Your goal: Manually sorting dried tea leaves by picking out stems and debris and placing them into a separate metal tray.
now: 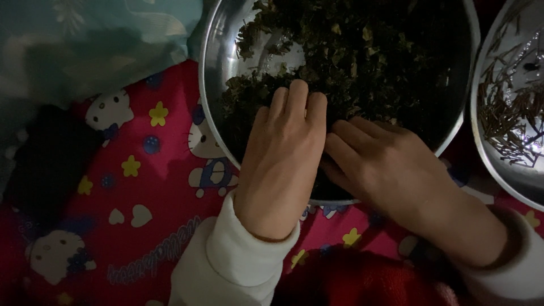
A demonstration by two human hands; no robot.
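Observation:
A large steel bowl holds a heap of dark green dried leaves. My left hand rests palm down inside the bowl's near side, fingers together and pressed into the leaves. Beside it, my right hand lies over the bowl's near rim, its fingertips tucked under the left hand's edge among the leaves. Whether either hand grips any leaves is hidden. Both wrists wear white sleeves.
A second steel bowl at the right edge holds several thin brown stems. Both bowls sit on a pink cartoon-print cloth. A pale blue cloth lies at the upper left, a dark object at the left.

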